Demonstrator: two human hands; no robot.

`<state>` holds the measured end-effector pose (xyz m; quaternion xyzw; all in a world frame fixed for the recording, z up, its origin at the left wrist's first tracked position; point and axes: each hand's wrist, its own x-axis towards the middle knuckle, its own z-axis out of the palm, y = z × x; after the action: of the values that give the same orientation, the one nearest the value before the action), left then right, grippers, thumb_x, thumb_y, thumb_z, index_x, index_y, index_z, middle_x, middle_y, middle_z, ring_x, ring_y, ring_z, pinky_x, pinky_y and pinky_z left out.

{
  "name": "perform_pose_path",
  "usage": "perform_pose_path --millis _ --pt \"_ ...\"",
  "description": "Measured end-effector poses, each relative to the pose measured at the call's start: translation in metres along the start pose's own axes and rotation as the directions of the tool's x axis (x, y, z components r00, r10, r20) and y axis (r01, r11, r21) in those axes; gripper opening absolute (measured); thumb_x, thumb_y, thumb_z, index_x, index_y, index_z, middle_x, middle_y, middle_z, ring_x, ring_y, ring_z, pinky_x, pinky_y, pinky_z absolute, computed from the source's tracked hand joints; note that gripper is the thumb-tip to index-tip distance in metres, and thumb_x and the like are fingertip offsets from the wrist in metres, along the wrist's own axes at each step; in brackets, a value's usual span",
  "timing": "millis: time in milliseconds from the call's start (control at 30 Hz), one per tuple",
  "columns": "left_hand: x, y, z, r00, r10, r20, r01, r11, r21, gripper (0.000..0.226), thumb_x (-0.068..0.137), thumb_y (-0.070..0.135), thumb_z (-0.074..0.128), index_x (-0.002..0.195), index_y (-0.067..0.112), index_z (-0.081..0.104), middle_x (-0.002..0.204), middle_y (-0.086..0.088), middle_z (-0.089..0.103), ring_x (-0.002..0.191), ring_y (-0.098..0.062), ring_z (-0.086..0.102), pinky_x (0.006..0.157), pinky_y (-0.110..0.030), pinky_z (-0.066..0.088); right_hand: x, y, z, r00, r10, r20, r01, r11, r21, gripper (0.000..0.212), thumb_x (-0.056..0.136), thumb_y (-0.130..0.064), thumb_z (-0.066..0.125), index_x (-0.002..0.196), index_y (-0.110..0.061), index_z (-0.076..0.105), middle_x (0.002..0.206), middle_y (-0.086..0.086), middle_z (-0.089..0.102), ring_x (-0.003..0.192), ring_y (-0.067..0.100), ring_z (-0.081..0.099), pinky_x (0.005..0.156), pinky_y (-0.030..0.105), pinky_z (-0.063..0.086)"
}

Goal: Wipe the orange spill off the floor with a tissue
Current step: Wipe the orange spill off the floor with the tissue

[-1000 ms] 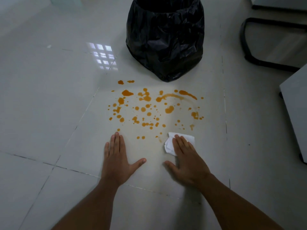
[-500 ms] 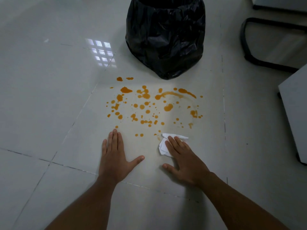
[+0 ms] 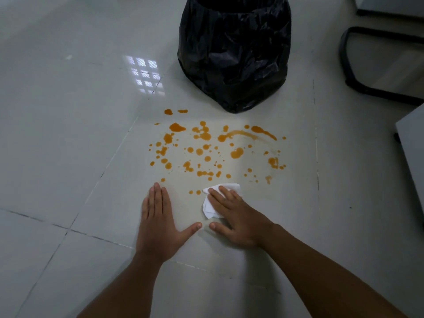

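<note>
Orange spill [image 3: 215,150] lies as many drops and smears across a pale floor tile, in front of a black bin. A crumpled white tissue [image 3: 210,205] sits at the spill's near edge. My right hand [image 3: 238,216] presses flat on the tissue with straight fingers, and part of the tissue is hidden beneath it. Flat on the bare tile to the left rests my left hand [image 3: 158,223], fingers together and thumb spread toward the right hand's thumb. A faint wet streak curves along the spill's right side.
A bin lined with a black bag [image 3: 234,53] stands just beyond the spill. A black chair base [image 3: 376,63] lies at the far right, and a grey furniture edge [image 3: 413,157] juts in at the right.
My right hand has slid the tissue leftward along the spill's near edge, toward my left hand. The drops near the tissue's earlier spot are gone. My left hand stays planted.
</note>
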<state>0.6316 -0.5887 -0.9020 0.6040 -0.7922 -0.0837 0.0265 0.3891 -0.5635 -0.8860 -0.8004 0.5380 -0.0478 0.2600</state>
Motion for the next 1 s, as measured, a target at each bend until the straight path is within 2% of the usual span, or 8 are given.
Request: perform_pose_path --millis 167,300,433,567,733,833,1000 --pt "0.000 0.002 -0.001 0.994 -0.098 0.050 0.094 0.993 0.072 0.132 0.071 0.098 0.018 0.151 -0.007 0.028 0.160 -0.028 0.023 0.150 -0.041 0.021 0.118 -0.064 0.015 0.027 -0.014 0.002 0.998 -0.060 -0.007 0.060 0.998 -0.022 0.073 0.099 -0.063 0.023 0.158 -0.025 0.001 0.165 -0.012 -0.008 0.145 0.000 -0.026 0.112 0.020 -0.020" --pt "0.001 -0.002 0.004 0.994 -0.089 0.062 0.084 0.994 0.077 0.125 0.075 0.092 0.013 0.151 -0.006 0.027 0.162 -0.028 0.019 0.151 -0.041 0.020 0.117 -0.066 0.019 0.044 -0.023 0.004 0.997 -0.073 0.003 0.073 0.997 0.013 0.071 0.101 -0.057 0.028 0.158 -0.024 0.002 0.165 -0.011 -0.008 0.145 -0.002 -0.025 0.113 0.018 -0.021" --pt "0.001 -0.003 0.007 0.998 -0.067 0.023 0.065 0.996 0.066 0.128 0.074 0.095 0.022 0.150 -0.007 0.030 0.161 -0.028 0.023 0.151 -0.039 0.020 0.118 -0.065 0.016 0.041 -0.023 -0.004 0.997 -0.070 -0.031 0.072 0.994 0.081 0.068 0.101 -0.054 0.032 0.158 -0.026 0.009 0.165 -0.012 0.001 0.146 -0.006 -0.015 0.114 0.013 -0.016" --pt "0.002 -0.003 0.008 0.997 -0.073 0.003 0.072 0.995 0.062 0.130 0.073 0.097 0.024 0.150 -0.007 0.030 0.161 -0.027 0.023 0.152 -0.038 0.020 0.119 -0.064 0.015 0.030 -0.019 -0.003 0.993 -0.081 -0.083 0.077 0.996 -0.052 0.067 0.101 -0.049 0.039 0.157 -0.017 0.020 0.165 -0.004 0.012 0.149 0.002 -0.005 0.118 0.016 -0.009" --pt "0.003 -0.005 0.008 0.997 -0.074 0.009 0.073 0.995 0.072 0.130 0.072 0.097 0.023 0.152 -0.005 0.027 0.162 -0.026 0.021 0.152 -0.038 0.018 0.119 -0.065 0.014 0.033 -0.023 0.005 0.995 -0.083 -0.051 0.080 0.996 -0.046 0.066 0.103 -0.043 0.033 0.158 -0.016 0.009 0.166 -0.004 0.000 0.151 0.007 -0.012 0.120 0.023 -0.011" --pt "0.002 -0.004 0.008 0.997 -0.080 0.022 0.078 0.994 0.078 0.128 0.073 0.097 0.019 0.152 -0.004 0.026 0.162 -0.026 0.020 0.152 -0.038 0.018 0.119 -0.065 0.014 0.040 -0.021 0.004 0.995 -0.096 -0.022 0.094 0.993 -0.071 0.067 0.103 -0.046 0.030 0.158 -0.017 0.005 0.166 -0.004 -0.003 0.150 0.006 -0.014 0.119 0.022 -0.014" --pt "0.004 -0.005 0.006 0.995 -0.088 0.039 0.085 0.993 0.077 0.125 0.074 0.093 0.015 0.152 -0.004 0.028 0.162 -0.026 0.020 0.151 -0.040 0.020 0.117 -0.066 0.020 0.053 -0.028 0.009 0.997 -0.054 -0.051 0.053 0.998 -0.016 0.070 0.101 -0.052 0.031 0.159 -0.021 0.006 0.166 -0.008 -0.002 0.150 0.003 -0.013 0.116 0.019 -0.017"
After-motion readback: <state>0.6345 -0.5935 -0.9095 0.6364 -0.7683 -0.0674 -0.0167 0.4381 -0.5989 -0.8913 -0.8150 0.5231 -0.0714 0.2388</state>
